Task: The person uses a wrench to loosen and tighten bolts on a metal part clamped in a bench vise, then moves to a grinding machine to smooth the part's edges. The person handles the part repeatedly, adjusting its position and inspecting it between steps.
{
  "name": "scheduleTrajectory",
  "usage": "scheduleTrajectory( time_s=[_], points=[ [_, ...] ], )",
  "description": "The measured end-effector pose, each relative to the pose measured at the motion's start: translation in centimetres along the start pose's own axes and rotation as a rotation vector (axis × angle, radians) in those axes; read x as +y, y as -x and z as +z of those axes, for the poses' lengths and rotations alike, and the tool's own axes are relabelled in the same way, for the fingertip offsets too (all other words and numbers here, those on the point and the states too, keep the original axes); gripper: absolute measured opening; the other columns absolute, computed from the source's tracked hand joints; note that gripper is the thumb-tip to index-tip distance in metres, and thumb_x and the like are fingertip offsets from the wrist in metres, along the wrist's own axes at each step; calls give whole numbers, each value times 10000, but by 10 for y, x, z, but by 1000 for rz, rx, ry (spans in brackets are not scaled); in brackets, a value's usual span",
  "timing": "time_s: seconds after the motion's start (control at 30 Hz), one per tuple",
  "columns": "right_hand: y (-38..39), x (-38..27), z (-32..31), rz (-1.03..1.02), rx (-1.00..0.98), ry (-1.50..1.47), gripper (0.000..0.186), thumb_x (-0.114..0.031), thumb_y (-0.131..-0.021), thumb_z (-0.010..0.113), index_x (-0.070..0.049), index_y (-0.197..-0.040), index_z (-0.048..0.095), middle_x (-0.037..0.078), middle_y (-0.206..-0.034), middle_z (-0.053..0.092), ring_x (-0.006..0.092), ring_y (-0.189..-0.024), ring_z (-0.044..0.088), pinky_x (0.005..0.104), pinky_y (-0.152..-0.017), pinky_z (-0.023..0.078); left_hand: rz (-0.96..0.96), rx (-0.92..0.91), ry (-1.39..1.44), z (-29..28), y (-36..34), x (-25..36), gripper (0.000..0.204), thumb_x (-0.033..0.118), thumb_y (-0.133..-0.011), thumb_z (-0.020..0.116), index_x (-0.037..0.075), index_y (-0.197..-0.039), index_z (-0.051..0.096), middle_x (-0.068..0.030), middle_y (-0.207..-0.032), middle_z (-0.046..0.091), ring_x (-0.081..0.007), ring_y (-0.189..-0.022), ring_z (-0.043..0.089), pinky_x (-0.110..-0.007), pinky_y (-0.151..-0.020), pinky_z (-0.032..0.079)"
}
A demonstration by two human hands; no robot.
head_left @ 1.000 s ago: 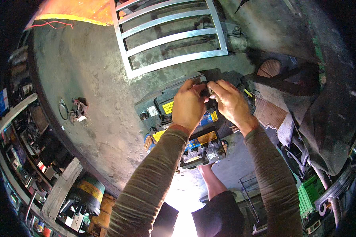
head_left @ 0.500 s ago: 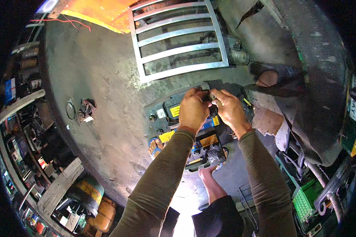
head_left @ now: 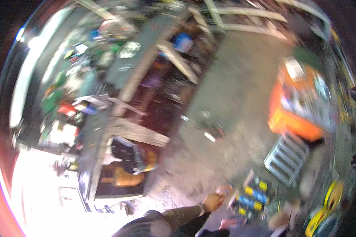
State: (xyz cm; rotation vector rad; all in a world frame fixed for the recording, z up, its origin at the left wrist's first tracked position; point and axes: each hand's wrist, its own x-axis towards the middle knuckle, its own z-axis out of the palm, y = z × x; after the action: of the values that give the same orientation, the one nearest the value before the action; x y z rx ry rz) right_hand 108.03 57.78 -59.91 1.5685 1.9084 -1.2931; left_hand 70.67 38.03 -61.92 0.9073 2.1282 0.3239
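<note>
The view is smeared by motion. My left hand (head_left: 213, 202) is low in the picture, beside a sandalled foot (head_left: 224, 189) and left of the batteries; its fingers are too blurred to read. Several car batteries (head_left: 252, 198) with blue and yellow labels stand on the floor between my hands. Right of them, a blurred shape at the lower edge appears to be my right hand (head_left: 279, 221), its fingers not distinguishable. Whether either hand holds anything cannot be made out.
A long cluttered workbench (head_left: 146, 67) with wooden braces runs along the left. A slatted metal frame (head_left: 287, 157) lies on the floor beyond the batteries, near an orange-sided box or table (head_left: 292, 124) with things on it. Yellow-and-black objects (head_left: 324, 209) stand at the lower right.
My view has swung left, bringing the workbench into the middle left. Both hands, together over the batteries before, are now apart, with the left on the batteries' left side.
</note>
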Motion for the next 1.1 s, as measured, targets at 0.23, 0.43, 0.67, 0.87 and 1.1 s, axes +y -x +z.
scheduleTrajectory(
  time_s=[0.23,0.43,0.67,0.87,1.1],
  points=[
    [73,-234,-38,-187,86,-46,421,-188,-963,661,-18,-1343,601,185,-1326,633,311,-1134,660,442,-941,552,-428,304,257,-185,206,-139,470,470,-934,592,110,-1203,730,-227,-1106,731,-379,-1051,702,-476,-908,550],
    [131,-380,-34,-510,99,-106,437,-215,-942,702,2,-1314,627,182,-1246,674,297,-1092,668,406,-916,556,-772,1004,666,-252,353,-176,368,336,-907,705,94,-1180,750,-175,-1002,767,-313,-944,745,-397,-862,570],
    [161,-505,30,-678,-49,-83,449,-233,-919,744,36,-1268,655,181,-1187,708,278,-1066,670,365,-894,558,-900,1354,813,-308,400,-255,340,238,-864,753,35,-1136,756,-172,-990,773,-270,-920,755,-365,-858,572],
    [140,-617,211,-340,-318,61,390,-84,-885,737,56,-1241,662,145,-1156,721,224,-1014,682,387,-849,570,-925,1648,913,-431,446,-387,256,145,-884,745,28,-1111,759,-127,-901,776,-168,-829,734,-309,-778,564],
    [248,-834,431,-1009,-633,166,254,-166,-956,728,5,-1144,733,127,-1053,760,124,-913,691,288,-787,538,-858,1667,865,-558,480,-501,266,82,-872,743,-5,-1124,738,-102,-874,754,-113,-707,650,-270,-689,529]
  ],
)
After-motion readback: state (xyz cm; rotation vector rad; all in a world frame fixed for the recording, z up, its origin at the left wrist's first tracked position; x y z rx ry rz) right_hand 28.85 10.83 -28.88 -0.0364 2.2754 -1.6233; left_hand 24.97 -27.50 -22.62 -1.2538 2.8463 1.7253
